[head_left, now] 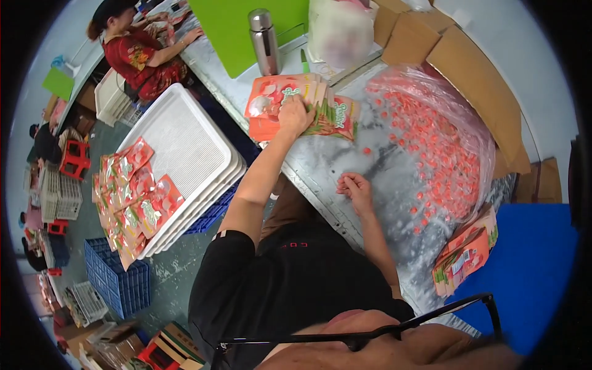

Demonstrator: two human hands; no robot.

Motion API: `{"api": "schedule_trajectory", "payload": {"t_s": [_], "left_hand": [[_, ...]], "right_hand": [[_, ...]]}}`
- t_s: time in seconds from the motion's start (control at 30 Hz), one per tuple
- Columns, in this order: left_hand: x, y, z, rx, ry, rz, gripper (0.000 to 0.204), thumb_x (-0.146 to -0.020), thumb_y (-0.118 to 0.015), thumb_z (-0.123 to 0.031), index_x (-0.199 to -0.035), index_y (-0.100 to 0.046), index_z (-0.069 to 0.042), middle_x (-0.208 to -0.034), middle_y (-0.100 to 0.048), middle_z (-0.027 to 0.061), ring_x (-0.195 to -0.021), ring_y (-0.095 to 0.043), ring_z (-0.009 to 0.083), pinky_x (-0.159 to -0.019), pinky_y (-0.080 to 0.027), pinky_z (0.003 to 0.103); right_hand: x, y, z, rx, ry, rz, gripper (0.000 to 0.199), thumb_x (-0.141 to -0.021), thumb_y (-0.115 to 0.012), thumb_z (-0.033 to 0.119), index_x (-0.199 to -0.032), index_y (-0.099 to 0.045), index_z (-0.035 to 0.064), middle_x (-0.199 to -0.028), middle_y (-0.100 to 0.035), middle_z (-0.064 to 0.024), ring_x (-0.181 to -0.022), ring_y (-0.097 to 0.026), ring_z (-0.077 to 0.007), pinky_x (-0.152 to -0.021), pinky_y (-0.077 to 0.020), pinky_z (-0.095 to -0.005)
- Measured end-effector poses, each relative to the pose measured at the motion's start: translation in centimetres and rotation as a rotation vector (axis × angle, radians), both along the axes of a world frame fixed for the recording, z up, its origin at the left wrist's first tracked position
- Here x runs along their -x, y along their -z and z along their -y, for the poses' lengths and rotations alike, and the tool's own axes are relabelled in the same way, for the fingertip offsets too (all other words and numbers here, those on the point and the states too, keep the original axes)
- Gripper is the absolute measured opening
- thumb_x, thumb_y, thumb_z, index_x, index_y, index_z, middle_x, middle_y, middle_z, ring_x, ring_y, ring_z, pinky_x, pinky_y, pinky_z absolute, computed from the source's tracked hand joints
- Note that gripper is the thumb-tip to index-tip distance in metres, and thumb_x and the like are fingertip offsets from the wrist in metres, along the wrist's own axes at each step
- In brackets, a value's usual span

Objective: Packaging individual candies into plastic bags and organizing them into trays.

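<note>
My left hand [295, 116] reaches out over a fanned stack of pink and orange printed pouches [266, 106], its fingers curled against the pouches. More pouches with green lower parts [340, 118] lie along the right side of that stack. Lower and to the right, my right hand [356, 190] hovers by the metal table [320, 169] with its fingertips pressed together; whatever they may hold is too small to make out. Right of it, small red wrapped pieces [441, 160] spread in a heap, partly on a clear plastic bag [475, 126].
White stacked trays [191, 117] at left carry several filled pouches [132, 191]. Behind the stack stand a steel flask [265, 46] and a white bag [341, 34]. Cardboard [478, 77] borders the heap; flat pouches [467, 253] lie at lower right. A co-worker [139, 55] works at far left.
</note>
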State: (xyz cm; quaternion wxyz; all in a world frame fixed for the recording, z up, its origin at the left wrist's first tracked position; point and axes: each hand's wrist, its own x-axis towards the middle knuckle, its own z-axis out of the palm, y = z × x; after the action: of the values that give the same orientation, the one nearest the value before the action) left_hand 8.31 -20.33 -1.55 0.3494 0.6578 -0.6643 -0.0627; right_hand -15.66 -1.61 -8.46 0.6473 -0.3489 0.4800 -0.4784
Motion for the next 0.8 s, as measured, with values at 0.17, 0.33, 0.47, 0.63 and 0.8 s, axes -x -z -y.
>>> {"api": "schedule_trajectory", "payload": {"t_s": [0.17,0.33,0.47,0.63,0.8], "left_hand": [[-0.6,2.5,1.3,0.012,0.008,-0.034,0.029,-0.092,-0.064,-0.027,-0.087,-0.067,0.002,-0.091,-0.070,0.0227,-0.081,-0.069,0.0404,-0.077,-0.055,0.052],[-2.6,-2.2,-1.6,0.052,0.019,-0.162,0.029,-0.090,-0.075,-0.026,-0.080,-0.067,0.000,-0.067,-0.067,0.0154,-0.061,-0.067,0.0293,-0.063,-0.052,0.042],[-1.2,-6.5,-9.1,-0.146,0.212,-0.205,0.022,-0.082,-0.078,-0.016,-0.074,-0.065,0.000,-0.064,-0.064,0.0140,-0.058,-0.064,0.0257,-0.060,-0.050,0.040],[0.7,-6.8,-14.8,-0.285,0.396,-0.375,0.020,-0.081,-0.081,-0.009,-0.074,-0.064,0.000,-0.064,-0.063,0.0080,-0.056,-0.058,0.0137,-0.055,-0.046,0.031],[1.1,-4.4,-16.3,-0.406,0.307,-0.874,0.022,-0.091,-0.078,-0.009,-0.075,-0.064,-0.002,-0.069,-0.063,-0.0009,-0.062,-0.053,0.0040,-0.054,-0.041,0.024]], "right_hand": [[0.3,1.0,-0.4,0.090,-0.010,0.037,0.020,-0.104,-0.058,0.011,-0.116,-0.066,-0.0034,-0.099,-0.071,-0.0124,-0.081,-0.070,-0.0169,-0.073,-0.0633,-0.0331],[-1.3,-1.7,-0.2,0.162,0.028,-0.155,0.020,-0.100,-0.062,0.008,-0.117,-0.066,-0.0010,-0.104,-0.071,-0.0107,-0.087,-0.070,-0.0185,-0.080,-0.0600,-0.0350],[-3.2,-7.6,0.0,0.898,0.165,-0.889,0.030,-0.089,-0.070,0.003,-0.119,-0.067,0.0041,-0.119,-0.069,-0.0088,-0.107,-0.067,-0.0259,-0.099,-0.0510,-0.0424],[-4.7,-11.5,0.6,1.203,0.082,-1.006,0.043,-0.081,-0.074,0.005,-0.124,-0.066,0.0063,-0.123,-0.065,-0.0079,-0.117,-0.062,-0.0267,-0.108,-0.0430,-0.0457],[-4.2,-10.2,-0.5,1.206,0.084,-1.024,0.042,-0.078,-0.078,0.010,-0.118,-0.067,0.0073,-0.112,-0.065,-0.0056,-0.107,-0.062,-0.0247,-0.096,-0.0447,-0.0422]]}}
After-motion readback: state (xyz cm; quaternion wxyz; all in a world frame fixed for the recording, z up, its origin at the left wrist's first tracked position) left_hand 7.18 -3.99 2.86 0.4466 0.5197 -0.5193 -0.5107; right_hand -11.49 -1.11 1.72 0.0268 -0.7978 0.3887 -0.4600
